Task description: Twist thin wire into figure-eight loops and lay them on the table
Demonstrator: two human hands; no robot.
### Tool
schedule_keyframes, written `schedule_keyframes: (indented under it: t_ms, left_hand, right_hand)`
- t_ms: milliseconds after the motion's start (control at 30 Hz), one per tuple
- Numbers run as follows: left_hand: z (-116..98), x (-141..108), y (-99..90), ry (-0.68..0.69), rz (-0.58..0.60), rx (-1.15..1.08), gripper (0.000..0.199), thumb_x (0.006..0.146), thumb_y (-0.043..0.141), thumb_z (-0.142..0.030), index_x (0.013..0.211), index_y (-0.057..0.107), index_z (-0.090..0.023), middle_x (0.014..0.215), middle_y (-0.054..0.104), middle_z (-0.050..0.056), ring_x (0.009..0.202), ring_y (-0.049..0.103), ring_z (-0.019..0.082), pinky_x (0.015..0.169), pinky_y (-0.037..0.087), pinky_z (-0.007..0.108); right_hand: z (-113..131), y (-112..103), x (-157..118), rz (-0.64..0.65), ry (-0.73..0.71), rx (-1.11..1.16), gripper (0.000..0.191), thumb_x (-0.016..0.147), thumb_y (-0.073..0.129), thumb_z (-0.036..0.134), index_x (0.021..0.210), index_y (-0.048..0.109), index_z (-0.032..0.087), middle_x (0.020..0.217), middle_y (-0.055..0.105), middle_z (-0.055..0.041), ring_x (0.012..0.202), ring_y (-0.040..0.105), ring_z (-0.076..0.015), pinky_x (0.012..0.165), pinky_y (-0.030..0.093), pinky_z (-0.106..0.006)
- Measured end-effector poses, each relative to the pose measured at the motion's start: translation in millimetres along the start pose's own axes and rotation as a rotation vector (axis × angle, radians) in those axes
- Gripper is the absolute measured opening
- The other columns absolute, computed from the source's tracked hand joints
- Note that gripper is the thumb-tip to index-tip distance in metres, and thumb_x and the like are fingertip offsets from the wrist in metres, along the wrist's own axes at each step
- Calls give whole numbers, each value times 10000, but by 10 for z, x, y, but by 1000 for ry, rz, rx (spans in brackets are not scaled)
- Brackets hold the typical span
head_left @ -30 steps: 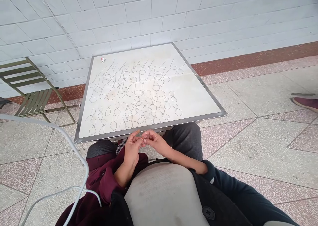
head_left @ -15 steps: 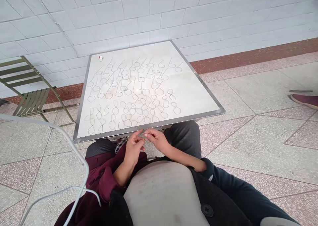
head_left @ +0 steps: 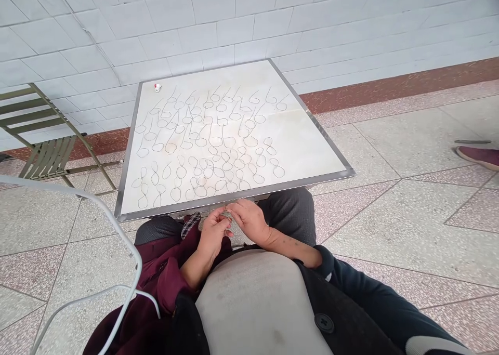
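My left hand [head_left: 214, 232] and my right hand [head_left: 250, 221] meet just below the table's near edge, fingertips almost touching. Both are closed in a pinch on a thin wire [head_left: 228, 211], of which little shows between the fingers. Beyond them, many thin dark wire pieces lie on the white tabletop [head_left: 312, 152]. Those nearer me, such as one wire figure-eight [head_left: 278, 171], are twisted into double loops. Farther back, pieces like one wire loop [head_left: 143, 152] have a single ring and a straight tail.
A small red and white object [head_left: 157, 88] sits at the table's far left corner. A folding chair [head_left: 50, 152] stands to the left. A pale cable [head_left: 132, 251] curves across the lower left. At the far right a shoe [head_left: 477, 156] rests on the floor.
My right hand has turned, its back now more over the fingertips and hiding more of the wire. My left hand has shifted slightly right. The wires on the table lie as before.
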State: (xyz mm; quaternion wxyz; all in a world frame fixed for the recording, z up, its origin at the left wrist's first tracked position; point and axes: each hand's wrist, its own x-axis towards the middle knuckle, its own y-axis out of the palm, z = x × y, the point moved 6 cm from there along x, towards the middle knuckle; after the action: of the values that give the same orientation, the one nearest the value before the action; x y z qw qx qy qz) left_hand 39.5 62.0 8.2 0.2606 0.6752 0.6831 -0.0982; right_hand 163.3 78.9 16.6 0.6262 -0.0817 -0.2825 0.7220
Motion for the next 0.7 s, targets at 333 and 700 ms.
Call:
schedule_keyframes:
  t_ms: [333,700]
  left_hand:
    - [-84,27,-110,104,-42,-105,440,653,713,-178,1088,645,-177,729,564,-30,668,561,102,664,507,257]
    - [-81,60,-166,135,-51,-198,424,671,753,-235,1074,635,-176,693,594,-38,639,581,92,669,465,236]
  right_hand:
    - [-120,31,48,33,222,444,291,953,433,438,1073,594,227,893,614,-35,724,574,-157,706,475,-324]
    - [-41,205,-13,182,272,605,240,855,595,428,970,562,220,800,606,6,664,552,-127,602,460,-267]
